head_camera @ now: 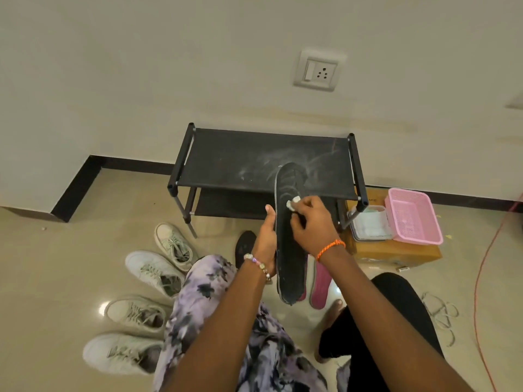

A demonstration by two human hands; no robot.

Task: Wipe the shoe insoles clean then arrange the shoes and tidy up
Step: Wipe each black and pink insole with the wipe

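Head view — pink basket holds little.

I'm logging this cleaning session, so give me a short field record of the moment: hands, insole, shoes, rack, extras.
left hand: holds black insole by its edge
right hand: pinches white wipe against insole
shoes: four pale sneakers on floor, left
rack: black, dusty top
pink insole: on floor
pink basket: on cardboard box

Evenly lit indoor scene in warm, soft light. Small glare spots shine on the glossy floor. Shadows are faint. Wide-angle distortion bends the edges; detail is slightly soft.
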